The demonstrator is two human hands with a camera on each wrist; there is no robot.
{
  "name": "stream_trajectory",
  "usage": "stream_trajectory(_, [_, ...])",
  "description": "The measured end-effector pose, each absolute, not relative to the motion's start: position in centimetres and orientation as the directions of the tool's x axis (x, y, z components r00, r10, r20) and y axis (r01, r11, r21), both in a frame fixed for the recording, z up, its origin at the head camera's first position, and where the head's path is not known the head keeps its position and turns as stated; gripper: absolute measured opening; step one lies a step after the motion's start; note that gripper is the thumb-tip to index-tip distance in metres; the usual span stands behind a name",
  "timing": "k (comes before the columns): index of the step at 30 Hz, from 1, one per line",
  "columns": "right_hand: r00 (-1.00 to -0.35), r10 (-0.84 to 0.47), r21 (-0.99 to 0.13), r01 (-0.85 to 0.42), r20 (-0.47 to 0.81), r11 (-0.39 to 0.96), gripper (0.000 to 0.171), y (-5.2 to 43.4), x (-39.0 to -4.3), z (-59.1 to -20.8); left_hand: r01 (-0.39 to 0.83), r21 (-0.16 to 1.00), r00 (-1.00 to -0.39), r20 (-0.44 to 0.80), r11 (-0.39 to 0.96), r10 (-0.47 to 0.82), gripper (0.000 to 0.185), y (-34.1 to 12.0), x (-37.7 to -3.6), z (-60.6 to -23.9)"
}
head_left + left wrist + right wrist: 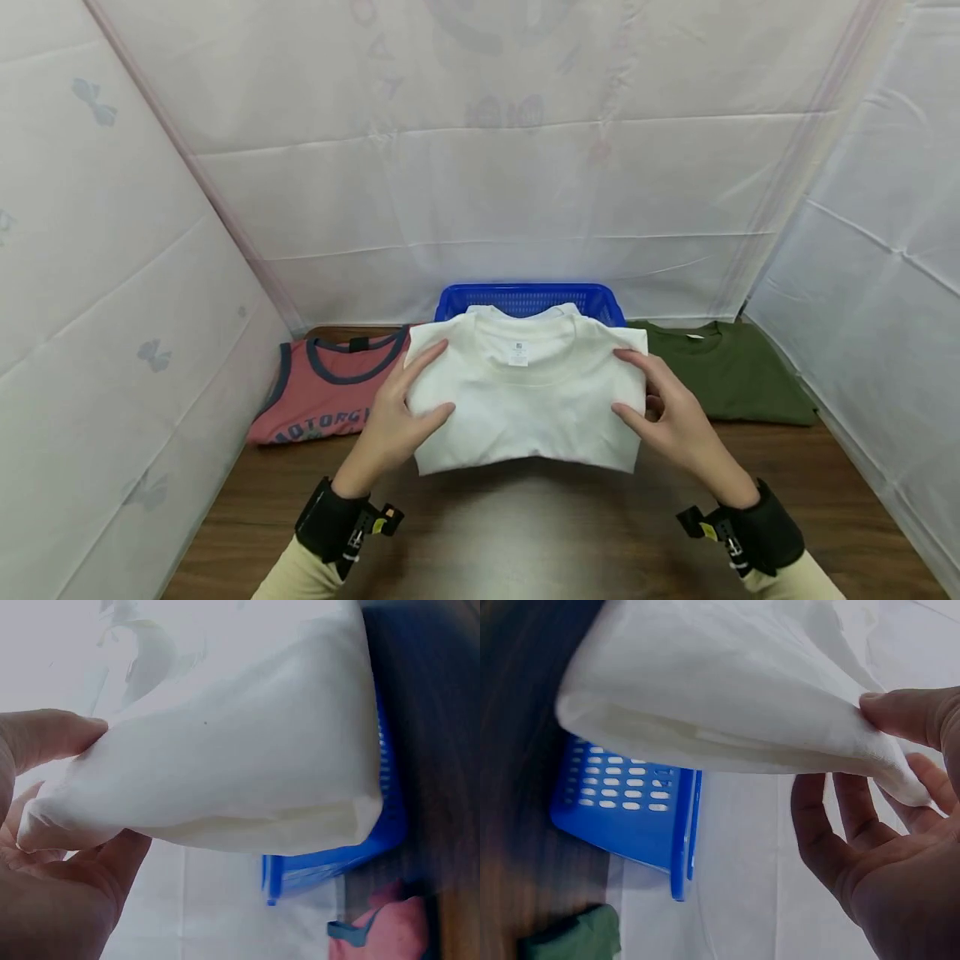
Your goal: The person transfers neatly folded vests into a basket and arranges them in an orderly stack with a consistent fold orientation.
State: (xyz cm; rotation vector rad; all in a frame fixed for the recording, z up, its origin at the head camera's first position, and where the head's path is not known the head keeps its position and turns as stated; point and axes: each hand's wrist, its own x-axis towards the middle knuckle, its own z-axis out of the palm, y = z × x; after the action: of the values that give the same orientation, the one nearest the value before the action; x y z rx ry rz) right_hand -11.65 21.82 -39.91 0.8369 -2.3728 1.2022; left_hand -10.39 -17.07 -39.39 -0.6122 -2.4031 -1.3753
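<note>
A folded white T-shirt (525,408) with a round neck and a small neck label is held up above the table. At its left edge, my left hand (397,417) pinches the cloth, thumb in front and fingers behind, as the left wrist view shows. The opposite edge is gripped the same way by my right hand (675,417); in the right wrist view its thumb (907,712) presses on the cloth. Behind the shirt stands a blue plastic basket (525,289), largely hidden. Some white cloth shows at the shirt's upper edge; whether it is a separate piece I cannot tell.
Left of the basket lies a folded red T-shirt (337,400) with dark trim and lettering. A folded dark green T-shirt (735,375) lies on the right. Both rest on the brown wooden table (525,533), which white curtains (525,192) surround at the back and sides.
</note>
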Motion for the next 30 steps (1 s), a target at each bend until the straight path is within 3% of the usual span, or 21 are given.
stream_trajectory(9, [-0.693,-0.391,-0.434,-0.700,0.605,0.568,0.098,22.0,-13.4,-39.0,0.572,0.642,-0.813,0.524,0.511,0.253,0.083,-17.1,-12.3,-37.9])
stream_trajectory(15, [-0.685,-0.416,-0.332,-0.684,0.598,0.649,0.101,22.4,-14.9,-38.5,0.539,0.611,-0.820,0.537,0.579,0.196,0.053,-16.8,-13.5,-37.4])
stream_trajectory(21, [-0.716,-0.432,-0.341,-0.663,0.548,0.666,0.097,22.5,-16.0,-38.1,0.488,0.644,-0.851,0.502,0.590,0.156,0.041,-16.7,-14.6,-37.3])
stream_trajectory(30, [-0.704,-0.453,-0.367,-0.688,0.547,0.626,0.095,21.9,-18.0,-37.3,0.425,0.654,-0.899,0.384,0.626,0.208,0.058,-17.1,-15.9,-37.1])
